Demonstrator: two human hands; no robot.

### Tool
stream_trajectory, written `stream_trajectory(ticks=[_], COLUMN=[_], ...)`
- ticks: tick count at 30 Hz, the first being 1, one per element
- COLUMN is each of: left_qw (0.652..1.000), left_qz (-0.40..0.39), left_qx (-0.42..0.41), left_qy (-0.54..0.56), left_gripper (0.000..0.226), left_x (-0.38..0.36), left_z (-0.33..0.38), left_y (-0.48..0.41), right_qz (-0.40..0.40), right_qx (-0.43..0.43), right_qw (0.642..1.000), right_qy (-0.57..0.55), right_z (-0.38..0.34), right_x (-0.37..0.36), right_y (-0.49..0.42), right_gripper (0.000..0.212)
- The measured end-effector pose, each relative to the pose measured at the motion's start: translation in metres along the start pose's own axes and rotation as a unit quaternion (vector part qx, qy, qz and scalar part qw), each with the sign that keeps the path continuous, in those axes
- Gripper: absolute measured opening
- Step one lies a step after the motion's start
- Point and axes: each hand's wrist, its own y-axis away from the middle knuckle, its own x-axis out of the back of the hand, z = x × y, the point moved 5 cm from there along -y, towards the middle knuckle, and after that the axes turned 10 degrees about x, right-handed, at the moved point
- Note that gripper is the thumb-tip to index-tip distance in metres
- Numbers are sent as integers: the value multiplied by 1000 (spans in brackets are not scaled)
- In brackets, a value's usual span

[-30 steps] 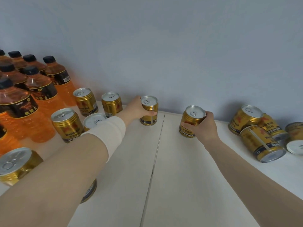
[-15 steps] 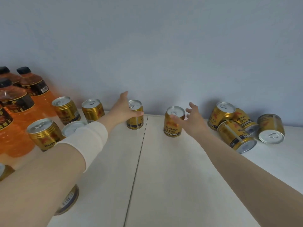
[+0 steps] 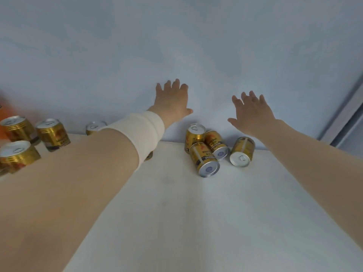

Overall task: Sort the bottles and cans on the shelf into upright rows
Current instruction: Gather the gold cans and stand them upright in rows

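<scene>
My left hand (image 3: 171, 102) is raised in front of the wall, fingers spread, holding nothing. My right hand (image 3: 252, 112) hovers open above a cluster of gold cans at the shelf's back. In that cluster one can (image 3: 194, 137) stands upright, and three lie on their sides: one (image 3: 205, 160) pointing its base at me, one (image 3: 216, 144) behind it, one (image 3: 242, 151) to the right. Upright gold cans (image 3: 52, 133) stand at the left, another (image 3: 95, 127) shows partly behind my left forearm.
The white shelf (image 3: 196, 213) runs toward me from the pale blue wall (image 3: 176, 46). An orange bottle edge (image 3: 3, 114) shows at far left. A grey frame (image 3: 347, 114) rises at the right. A white band wraps my left wrist.
Both hands let go of the upright cans and lifted up off the shelf with fingers spread. The view swung right, so the bottles slid out at the left.
</scene>
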Motion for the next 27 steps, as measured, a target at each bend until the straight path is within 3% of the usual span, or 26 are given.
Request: stream_trajectory(ticks=[5,13,16,18,20,22,25,27], left_qw=[998,993,996,988,965,926,823,760], left_qz=[-47,-68,-80,-103,-102,-104,-204,-265], left_qx=[-14,-13,34,98,169,249,364,385], left_qy=[-43,-91,-30,66,171,264,385,452], left_gripper=[71,65,58,64,76,90,112,117], left_x=[-30,-65,-78,-89,-97,-106,-137,-152], left_z=[63,81,75,66,57,49,42,46], left_y=[25,40,42,45,46,48,52,58], right_qz=[-46,-81,-71,-52,-55,-67,-85,-84], right_qx=[12,21,-44,-147,-241,-297,-329,-355], right_qw=[999,996,991,948,872,818,790,756], right_qy=[17,23,-101,-279,-423,-488,-510,-544], right_z=[18,23,23,27,29,28,18,13], right_x=[-35,-71,-84,-94,-111,-127,-145,-152], right_y=[27,36,41,45,44,41,38,39], right_gripper=[67,61,62,63,67,79,96,98])
